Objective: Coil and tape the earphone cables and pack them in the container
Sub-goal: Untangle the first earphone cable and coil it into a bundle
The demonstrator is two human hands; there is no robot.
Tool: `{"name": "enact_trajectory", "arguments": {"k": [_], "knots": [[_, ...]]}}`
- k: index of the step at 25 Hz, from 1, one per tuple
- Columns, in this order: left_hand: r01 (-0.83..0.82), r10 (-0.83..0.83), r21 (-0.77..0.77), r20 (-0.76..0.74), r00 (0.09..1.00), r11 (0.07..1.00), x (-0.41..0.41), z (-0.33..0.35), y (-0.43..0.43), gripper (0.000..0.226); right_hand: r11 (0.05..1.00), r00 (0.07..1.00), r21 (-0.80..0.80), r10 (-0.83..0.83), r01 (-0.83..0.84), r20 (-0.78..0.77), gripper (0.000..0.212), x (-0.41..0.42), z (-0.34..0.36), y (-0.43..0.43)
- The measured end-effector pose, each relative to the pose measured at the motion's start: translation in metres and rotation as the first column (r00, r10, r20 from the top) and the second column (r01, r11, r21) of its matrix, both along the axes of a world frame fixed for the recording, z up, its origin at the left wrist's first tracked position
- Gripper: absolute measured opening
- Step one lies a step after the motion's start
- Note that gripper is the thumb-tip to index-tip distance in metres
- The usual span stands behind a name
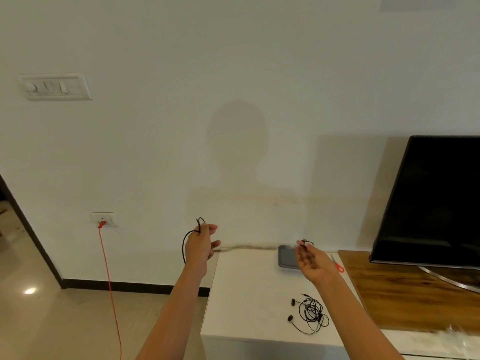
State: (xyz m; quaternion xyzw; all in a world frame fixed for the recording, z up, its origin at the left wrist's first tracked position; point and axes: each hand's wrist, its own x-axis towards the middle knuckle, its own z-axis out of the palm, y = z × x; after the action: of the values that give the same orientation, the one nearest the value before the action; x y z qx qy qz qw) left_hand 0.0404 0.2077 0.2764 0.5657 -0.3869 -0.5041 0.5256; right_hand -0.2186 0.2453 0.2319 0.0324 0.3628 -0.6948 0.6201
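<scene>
My left hand (201, 244) is raised in front of the wall and pinches a black earphone cable (185, 242) that loops above the fingers and hangs down beside the wrist. My right hand (310, 258) is held palm up over the white table and pinches the other end of that cable (304, 244) at its fingertips. The stretch of cable between the hands is too thin and blurred to see. A second black earphone set (310, 314) lies loosely tangled on the white table (249, 289), near its front. A grey container (285, 257) sits at the table's back, partly behind my right hand.
Red-handled scissors (337, 266) lie right of the container. A wooden cabinet top (389, 289) with a black TV (431, 201) stands on the right. A red cord (110, 287) hangs from a wall socket (104, 219) on the left. Tiled floor lies left of the table.
</scene>
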Motion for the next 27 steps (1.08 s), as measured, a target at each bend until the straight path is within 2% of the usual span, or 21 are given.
{"name": "enact_trajectory", "arguments": {"k": [2, 5, 7, 9, 14, 16, 18, 20, 23, 25, 27], "knots": [[-0.038, 0.037, -0.017, -0.02, 0.999, 0.999, 0.009, 0.002, -0.004, 0.033, 0.998, 0.999, 0.047, -0.043, 0.042, 0.015, 0.005, -0.013, -0.015, -0.001], [-0.061, 0.059, -0.041, -0.052, 0.997, 0.997, 0.019, 0.007, -0.01, 0.031, 0.986, 0.997, 0.156, -0.054, 0.063, -0.059, 0.004, -0.027, -0.035, 0.002], [-0.089, 0.084, -0.083, -0.068, 0.994, 0.993, 0.024, 0.015, -0.013, 0.031, 0.967, 0.991, 0.228, -0.101, 0.119, -0.086, 0.015, -0.033, -0.051, 0.006], [-0.139, 0.124, -0.143, -0.111, 0.986, 0.98, 0.032, 0.023, -0.016, 0.032, 0.945, 0.984, 0.281, -0.148, 0.169, -0.094, 0.011, -0.041, -0.062, 0.015], [-0.194, 0.137, -0.174, -0.294, 0.946, 0.965, 0.046, 0.036, -0.021, 0.027, 0.947, 0.986, 0.29, -0.159, 0.137, 0.054, 0.003, -0.045, -0.072, 0.03], [-0.225, 0.155, -0.189, -0.329, 0.932, 0.956, 0.042, 0.035, -0.019, 0.028, 0.96, 0.99, 0.255, -0.131, 0.115, 0.044, 0.006, -0.04, -0.067, 0.027], [-0.24, 0.152, -0.223, -0.35, 0.924, 0.945, 0.036, 0.034, -0.017, 0.03, 0.977, 0.996, 0.201, -0.066, 0.076, -0.051, 0.006, -0.034, -0.057, 0.023], [-0.193, 0.102, -0.272, -0.317, 0.943, 0.943, 0.028, 0.032, -0.015, 0.035, 0.992, 0.977, 0.129, 0.04, -0.013, -0.209, 0.008, -0.025, -0.042, 0.019], [-0.103, 0.047, -0.355, -0.164, 0.985, 0.929, 0.014, 0.03, -0.009, 0.039, 0.982, 0.889, 0.007, 0.173, -0.187, -0.423, 0.006, -0.007, -0.01, 0.017], [-0.067, 0.072, -0.423, -0.005, 0.997, 0.904, 0.006, 0.031, -0.005, 0.038, 0.954, 0.787, -0.032, 0.226, -0.298, -0.574, 0.01, 0.003, 0.011, 0.017], [-0.026, 0.08, -0.474, 0.094, 0.992, 0.88, 0.005, 0.033, -0.004, 0.039, 0.917, 0.598, 0.005, 0.264, -0.399, -0.756, 0.011, 0.007, 0.027, 0.019]]}}
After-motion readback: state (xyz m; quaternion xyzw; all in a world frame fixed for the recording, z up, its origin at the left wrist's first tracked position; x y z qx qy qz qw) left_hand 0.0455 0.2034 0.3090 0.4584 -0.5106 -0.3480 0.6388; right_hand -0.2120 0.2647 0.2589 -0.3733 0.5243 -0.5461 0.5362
